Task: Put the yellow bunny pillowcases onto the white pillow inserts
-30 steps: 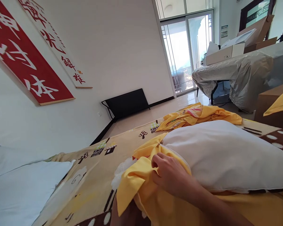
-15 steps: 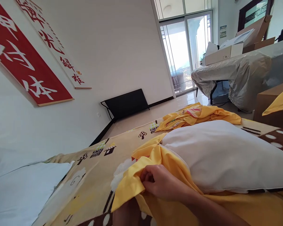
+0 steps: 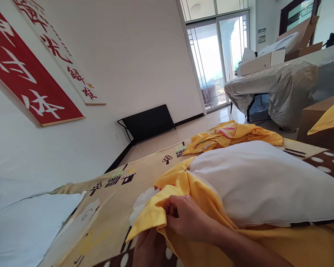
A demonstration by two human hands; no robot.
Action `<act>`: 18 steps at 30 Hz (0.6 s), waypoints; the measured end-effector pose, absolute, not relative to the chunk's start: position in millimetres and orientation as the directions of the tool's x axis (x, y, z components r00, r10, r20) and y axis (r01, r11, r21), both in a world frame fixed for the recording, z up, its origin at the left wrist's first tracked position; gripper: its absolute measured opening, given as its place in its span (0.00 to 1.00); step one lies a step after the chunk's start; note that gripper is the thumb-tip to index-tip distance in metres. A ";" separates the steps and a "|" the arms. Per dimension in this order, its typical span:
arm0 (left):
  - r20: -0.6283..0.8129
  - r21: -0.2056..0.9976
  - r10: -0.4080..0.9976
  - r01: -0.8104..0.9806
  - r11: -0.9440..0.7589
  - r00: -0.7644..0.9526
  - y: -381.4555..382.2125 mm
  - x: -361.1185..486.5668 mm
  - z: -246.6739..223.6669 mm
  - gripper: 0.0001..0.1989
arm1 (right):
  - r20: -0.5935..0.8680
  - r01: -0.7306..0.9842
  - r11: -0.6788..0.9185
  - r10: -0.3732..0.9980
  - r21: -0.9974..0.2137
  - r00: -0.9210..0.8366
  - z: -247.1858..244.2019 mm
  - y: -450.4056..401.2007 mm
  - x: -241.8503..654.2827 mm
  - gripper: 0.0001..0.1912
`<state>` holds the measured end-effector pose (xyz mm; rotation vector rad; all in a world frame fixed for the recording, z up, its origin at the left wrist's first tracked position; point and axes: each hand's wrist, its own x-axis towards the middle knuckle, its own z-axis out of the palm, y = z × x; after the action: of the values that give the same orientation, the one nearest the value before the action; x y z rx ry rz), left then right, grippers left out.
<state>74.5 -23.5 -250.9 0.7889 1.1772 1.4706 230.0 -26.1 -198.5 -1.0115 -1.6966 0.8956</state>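
Our right forearm (image 3: 242,243) slanted up and leftward from the lower right, leading to a right grip (image 3: 185,217) with its fingers (image 3: 176,200) curled and drawn toward the thumb (image 3: 173,223). Our left grip (image 3: 149,249) lay lower, just to its left, fingertips hidden.

Rumpled yellow cloth (image 3: 202,191) against white pillow (image 3: 261,181)

On my feed I count two hands (image 3: 187,218) at six o'clock; two scrolls (image 3: 33,70) at ten; one poster (image 3: 262,36) near two.
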 end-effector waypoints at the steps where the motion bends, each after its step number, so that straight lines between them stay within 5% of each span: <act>1: -0.128 0.948 0.967 -0.314 0.054 -0.220 -24.8 74.1 -244.7 0.32 | 0.354 0.224 0.403 0.907 -0.887 -0.229 -197.9 -26.1 231.1 0.05; 13: -0.081 0.985 0.973 -0.164 0.045 -0.214 -34.3 61.1 -213.6 0.24 | 0.372 0.281 0.459 0.874 -0.843 -0.313 -195.5 -30.9 233.3 0.01; 18: -0.071 0.985 0.969 -0.172 0.030 -0.238 -32.8 66.1 -224.1 0.21 | 0.466 0.450 0.557 0.831 -0.698 -0.305 -202.8 -29.5 225.8 0.04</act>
<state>66.1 -32.8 -224.1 0.9193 1.2803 1.4220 225.8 -29.5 -202.8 -1.0344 -1.9436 0.5666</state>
